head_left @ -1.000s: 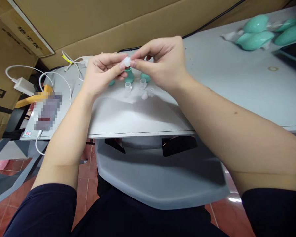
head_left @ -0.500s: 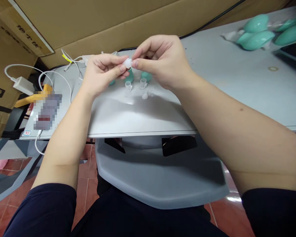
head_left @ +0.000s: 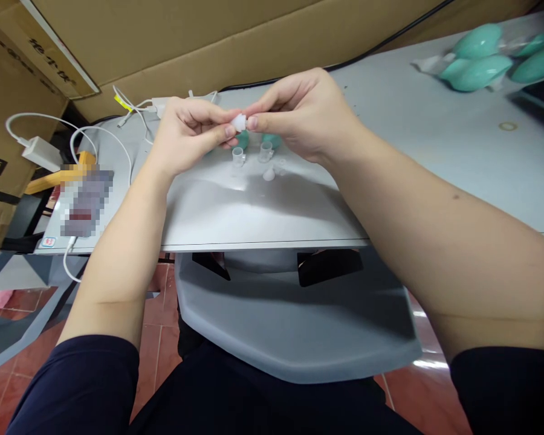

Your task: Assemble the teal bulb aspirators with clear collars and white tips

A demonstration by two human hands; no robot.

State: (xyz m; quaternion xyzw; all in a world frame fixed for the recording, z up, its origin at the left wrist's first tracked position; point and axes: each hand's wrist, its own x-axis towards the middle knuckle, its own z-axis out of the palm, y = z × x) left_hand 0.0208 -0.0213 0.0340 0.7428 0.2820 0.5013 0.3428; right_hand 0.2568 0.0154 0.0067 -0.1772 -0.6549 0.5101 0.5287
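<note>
A small white plastic fitting is pinched between both hands above the back of the table. My left hand grips its left end between thumb and fingers. On the other end, my right hand closes thumb and forefinger; the fingertips hide part of the piece. Below the hands stand two clear plastic connectors, a left one and a right one. Near them lie a small white cone-shaped piece and tiny clear rings. Partly hidden behind the hands are green rounded bulbs.
Several green bulbs in clear wrap lie at the back right beside a dark object. At the left are a blurred-out phone, a white charger and cables. Cardboard walls the back. A grey chair stands in front.
Both hands have shifted slightly right and down in view with the white fitting still between them. The camera view has also moved a little. The connectors stay in place on the table.
</note>
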